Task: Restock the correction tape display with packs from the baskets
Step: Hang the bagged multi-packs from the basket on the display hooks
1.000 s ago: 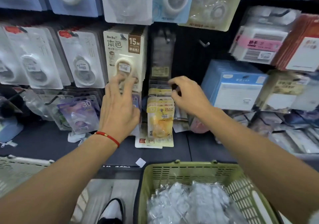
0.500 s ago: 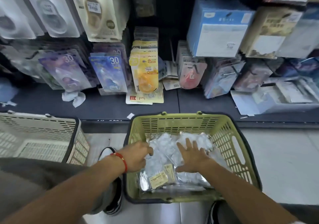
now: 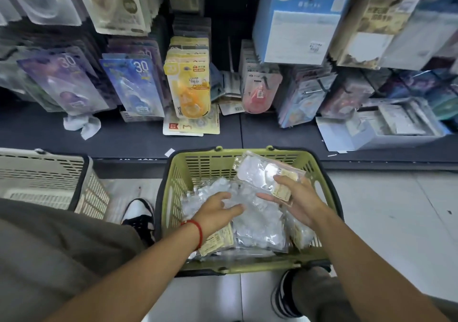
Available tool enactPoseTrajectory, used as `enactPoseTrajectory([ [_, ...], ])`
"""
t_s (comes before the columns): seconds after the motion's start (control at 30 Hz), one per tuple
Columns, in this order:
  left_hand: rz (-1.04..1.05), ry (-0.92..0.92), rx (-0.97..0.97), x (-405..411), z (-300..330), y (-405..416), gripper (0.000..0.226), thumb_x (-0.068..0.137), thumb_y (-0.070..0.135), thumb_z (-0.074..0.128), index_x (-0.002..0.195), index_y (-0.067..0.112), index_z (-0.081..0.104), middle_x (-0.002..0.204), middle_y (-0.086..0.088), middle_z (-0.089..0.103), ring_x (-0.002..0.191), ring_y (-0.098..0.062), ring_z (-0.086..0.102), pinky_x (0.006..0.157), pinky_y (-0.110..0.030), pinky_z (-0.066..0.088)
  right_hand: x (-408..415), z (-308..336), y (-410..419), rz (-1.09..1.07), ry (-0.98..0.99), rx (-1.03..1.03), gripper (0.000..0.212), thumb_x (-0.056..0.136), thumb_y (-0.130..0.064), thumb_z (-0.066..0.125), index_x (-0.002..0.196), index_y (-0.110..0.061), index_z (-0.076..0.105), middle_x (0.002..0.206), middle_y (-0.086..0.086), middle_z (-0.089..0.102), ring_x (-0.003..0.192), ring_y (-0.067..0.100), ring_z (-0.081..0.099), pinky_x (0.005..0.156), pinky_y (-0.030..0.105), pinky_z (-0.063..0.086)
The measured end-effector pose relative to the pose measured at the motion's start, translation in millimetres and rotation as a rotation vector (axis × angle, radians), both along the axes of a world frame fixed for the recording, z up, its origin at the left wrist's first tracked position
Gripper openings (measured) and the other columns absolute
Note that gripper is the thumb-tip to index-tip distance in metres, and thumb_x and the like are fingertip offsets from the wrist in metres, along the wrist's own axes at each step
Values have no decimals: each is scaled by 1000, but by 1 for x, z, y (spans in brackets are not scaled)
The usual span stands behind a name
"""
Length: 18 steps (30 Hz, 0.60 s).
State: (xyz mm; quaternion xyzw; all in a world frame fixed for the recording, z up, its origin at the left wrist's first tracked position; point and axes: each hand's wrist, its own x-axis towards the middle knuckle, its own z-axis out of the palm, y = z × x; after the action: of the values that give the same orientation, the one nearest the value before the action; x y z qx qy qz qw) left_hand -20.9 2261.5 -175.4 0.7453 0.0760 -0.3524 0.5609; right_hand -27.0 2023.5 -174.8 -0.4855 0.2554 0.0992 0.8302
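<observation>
A green basket (image 3: pixel 173 185) on the floor holds several clear plastic bags of correction tape packs (image 3: pixel 255 225). My right hand (image 3: pixel 295 202) grips one clear bag (image 3: pixel 257 173) by its labelled end and holds it lifted over the basket's far right side. My left hand (image 3: pixel 218 210), with a red string on the wrist, lies with fingers spread on the bags left in the basket. Above the shelf, correction tape packs hang on hooks: yellow packs (image 3: pixel 190 83), blue "30" packs (image 3: pixel 136 86) and purple "30" packs (image 3: pixel 64 81).
A beige basket (image 3: pixel 42 173) stands to the left of the green one. The dark shelf ledge (image 3: pixel 124 140) carries loose cards and a crumpled white paper (image 3: pixel 83 126). A bare hook (image 3: pixel 231 56) sticks out right of the yellow packs. My shoes rest beside the green basket.
My view dropped from the display to the baskets. Both hands came down from the hooks into the green basket, and my right hand has lifted one clear bag out of the pile.
</observation>
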Motion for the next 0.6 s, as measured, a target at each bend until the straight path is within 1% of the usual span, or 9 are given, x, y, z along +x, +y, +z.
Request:
enactPoseTrajectory([
  [0.1,243,263,-304,-7,3,-14,69,92,42,77,149,19,48,140,-11,57,126,-28,60,104,-41,56,1,6,22,116,-22,117,42,104,-21,50,142,-6,60,140,22,66,128,42,64,107,66,50],
  [0.17,406,304,-487,-8,2,-17,53,98,36,71,140,9,54,136,-15,61,122,-31,64,100,-42,58,0,5,37,207,-22,56,40,106,-28,45,137,-12,66,131,17,72,121,33,67,109,56,49],
  [0.23,601,300,-602,-6,-1,-14,43,102,23,67,138,3,54,132,-19,65,115,-34,68,90,-43,62,-4,0,47,295,-22,-132,30,109,-29,48,125,-20,73,113,7,77,107,22,68,98,42,51],
  [0.3,724,246,-545,-3,-6,-3,30,104,11,63,133,11,56,129,-14,67,105,-33,72,75,-44,65,-8,-11,52,347,-5,-309,25,108,-35,55,120,-25,75,106,1,77,96,13,69,86,33,54],
  [0.37,731,135,-335,1,-14,13,21,105,8,61,121,20,58,124,-6,65,102,-30,71,79,-49,65,-11,-27,53,359,70,-623,28,104,-41,63,121,-20,70,118,7,71,96,14,67,84,32,56],
  [0.4,697,80,-235,3,-18,21,22,105,8,60,123,21,59,125,-7,66,105,-30,71,84,-49,63,-13,-37,54,431,127,-859,36,102,-42,66,127,-17,65,129,10,65,104,18,64,88,35,56],
  [0.47,647,40,-142,4,-21,33,34,105,9,60,136,22,57,129,-10,67,108,-32,71,88,-49,61,-20,-55,66,683,235,-1233,69,96,-49,71,148,-12,45,147,12,42,129,27,49,103,40,50],
  [0.53,644,84,-195,2,-23,39,47,104,10,61,148,24,50,134,-9,67,107,-32,72,83,-49,63,-29,-68,84,823,232,-1415,99,87,-60,75,155,-8,26,150,12,27,138,32,33,108,43,47],
  [0.6,618,103,-200,-2,-25,41,57,104,13,62,156,31,43,144,-7,63,119,-34,68,99,-57,57,-31,-75,93,879,207,-1495,109,83,-59,78,156,-4,18,149,13,24,137,35,28,106,42,49],
])
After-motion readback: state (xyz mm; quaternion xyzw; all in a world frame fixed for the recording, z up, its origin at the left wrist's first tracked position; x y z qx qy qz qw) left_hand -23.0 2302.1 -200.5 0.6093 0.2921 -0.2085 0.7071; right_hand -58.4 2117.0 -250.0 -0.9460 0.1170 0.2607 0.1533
